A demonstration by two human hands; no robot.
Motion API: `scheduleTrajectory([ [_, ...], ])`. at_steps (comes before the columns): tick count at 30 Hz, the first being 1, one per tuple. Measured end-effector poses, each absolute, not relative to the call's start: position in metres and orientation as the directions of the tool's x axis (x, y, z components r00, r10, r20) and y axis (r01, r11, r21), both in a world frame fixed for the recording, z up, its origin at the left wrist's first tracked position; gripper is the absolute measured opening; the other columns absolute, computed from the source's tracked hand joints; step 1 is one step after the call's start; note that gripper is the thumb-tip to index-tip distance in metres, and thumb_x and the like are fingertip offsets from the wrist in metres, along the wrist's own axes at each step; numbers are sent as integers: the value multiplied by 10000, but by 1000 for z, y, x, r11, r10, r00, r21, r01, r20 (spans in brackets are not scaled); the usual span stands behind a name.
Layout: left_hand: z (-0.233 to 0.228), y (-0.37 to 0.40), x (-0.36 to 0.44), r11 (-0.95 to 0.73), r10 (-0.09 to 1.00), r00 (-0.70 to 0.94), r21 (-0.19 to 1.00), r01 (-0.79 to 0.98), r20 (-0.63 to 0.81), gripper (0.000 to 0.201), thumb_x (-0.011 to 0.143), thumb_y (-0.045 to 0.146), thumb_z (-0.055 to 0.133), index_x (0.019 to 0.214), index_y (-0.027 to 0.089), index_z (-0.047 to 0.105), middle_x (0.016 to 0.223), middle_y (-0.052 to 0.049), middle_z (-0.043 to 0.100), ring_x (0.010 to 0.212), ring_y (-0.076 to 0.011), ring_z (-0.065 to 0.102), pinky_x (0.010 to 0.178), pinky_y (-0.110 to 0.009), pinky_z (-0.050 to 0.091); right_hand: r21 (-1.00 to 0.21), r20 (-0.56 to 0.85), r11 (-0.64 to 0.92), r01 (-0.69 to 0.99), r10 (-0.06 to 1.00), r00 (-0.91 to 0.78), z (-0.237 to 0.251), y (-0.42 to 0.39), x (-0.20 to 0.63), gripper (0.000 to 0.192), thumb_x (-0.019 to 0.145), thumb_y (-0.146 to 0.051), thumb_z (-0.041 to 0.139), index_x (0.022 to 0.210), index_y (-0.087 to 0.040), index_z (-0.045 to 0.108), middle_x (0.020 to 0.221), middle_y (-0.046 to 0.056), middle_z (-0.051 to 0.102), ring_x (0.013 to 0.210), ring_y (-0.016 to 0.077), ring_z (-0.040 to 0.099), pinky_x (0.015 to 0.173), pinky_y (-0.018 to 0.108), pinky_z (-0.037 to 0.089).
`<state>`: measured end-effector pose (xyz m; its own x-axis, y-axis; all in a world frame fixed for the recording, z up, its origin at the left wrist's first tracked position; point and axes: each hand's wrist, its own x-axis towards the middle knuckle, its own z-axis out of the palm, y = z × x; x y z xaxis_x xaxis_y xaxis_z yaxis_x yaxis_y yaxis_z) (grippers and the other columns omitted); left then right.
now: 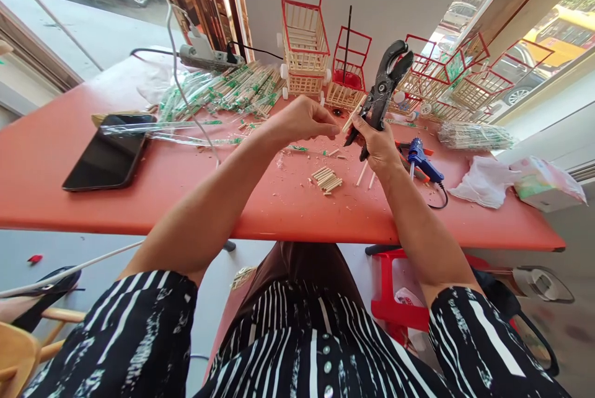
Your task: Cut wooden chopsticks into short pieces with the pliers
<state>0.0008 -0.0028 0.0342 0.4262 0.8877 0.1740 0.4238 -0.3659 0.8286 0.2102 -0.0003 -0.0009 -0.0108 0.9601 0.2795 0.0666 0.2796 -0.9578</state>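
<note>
My right hand (380,147) is wrapped around a black hand cutter (382,88), its curved jaws pointing up and away from me. A short wooden stick (353,115) also sticks out from the fingers of that hand, beside the cutter. My left hand (310,120) is just to the left, its thumb and fingers pinched together close to the stick's lower end. Whatever the left fingertips hold, if anything, is too small to make out. Below both hands lies a small pile of cut stick pieces (327,180) on the red table (283,212).
Small stick-built carts (307,35) with red frames stand along the back. Wrapped sticks (223,91) are heaped at back left, near a power strip (209,57). A phone (109,153) lies left; a blue glue gun (424,161), plastic bag (483,181) and tissue pack (546,182) lie right.
</note>
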Motion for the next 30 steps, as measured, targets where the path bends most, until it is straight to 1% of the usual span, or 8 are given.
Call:
scheduleTrajectory([
  [3,23,-3,12,-273,875,467,927,258,127,247,904,378,756,844,149,828,791,-99,779,606,-115,577,581,-289,426,-945,317,318,79,948,-26,-2,-1,208,430,779,-568,872,817,-211,635,716,-26,621,649,115,619,631,271,575],
  [5,18,-3,17,-216,878,465,961,172,114,204,909,325,771,836,140,816,840,-110,804,567,-87,550,543,-257,407,-921,362,360,146,932,-18,-3,0,207,431,788,-578,854,794,-212,626,696,-28,608,635,114,599,604,265,546],
  [9,14,-3,26,-147,890,445,986,76,99,174,853,191,827,717,107,758,686,-81,759,488,-55,497,479,-212,361,-863,434,428,269,900,-40,-5,0,205,464,795,-638,818,777,-213,633,667,-34,582,615,109,562,593,265,519],
  [11,14,-3,28,-132,890,443,991,16,111,202,825,174,857,682,102,734,633,-68,733,466,-45,476,468,-199,355,-869,432,428,248,901,-41,-4,0,205,488,769,-667,827,800,-212,652,675,-36,589,621,108,566,593,260,518],
  [14,16,-5,27,-122,894,428,991,-48,131,206,820,166,865,680,101,727,638,-73,739,471,-43,488,471,-188,363,-923,350,351,155,936,-36,-1,-3,206,505,727,-664,865,813,-209,662,703,-34,616,637,104,589,609,254,538],
  [18,19,-7,25,-153,893,423,987,-44,157,187,833,133,834,676,101,738,637,-70,744,467,-44,488,476,-191,374,-957,271,275,90,961,-52,3,-6,206,477,719,-596,907,774,-201,645,693,-35,613,629,97,589,602,246,537],
  [26,18,-5,26,-189,878,450,982,16,161,185,817,140,827,652,108,749,604,-56,725,453,-42,469,479,-189,388,-935,320,323,149,947,-44,6,-11,202,429,743,-531,901,787,-203,629,664,-51,577,618,95,555,579,248,501],
  [30,20,-4,18,-233,838,516,971,46,177,106,813,199,835,752,121,800,728,-82,780,531,-70,566,510,-194,427,-935,323,327,139,945,-51,7,-11,203,398,782,-510,877,785,-204,623,671,-42,605,612,97,559,582,250,506],
])
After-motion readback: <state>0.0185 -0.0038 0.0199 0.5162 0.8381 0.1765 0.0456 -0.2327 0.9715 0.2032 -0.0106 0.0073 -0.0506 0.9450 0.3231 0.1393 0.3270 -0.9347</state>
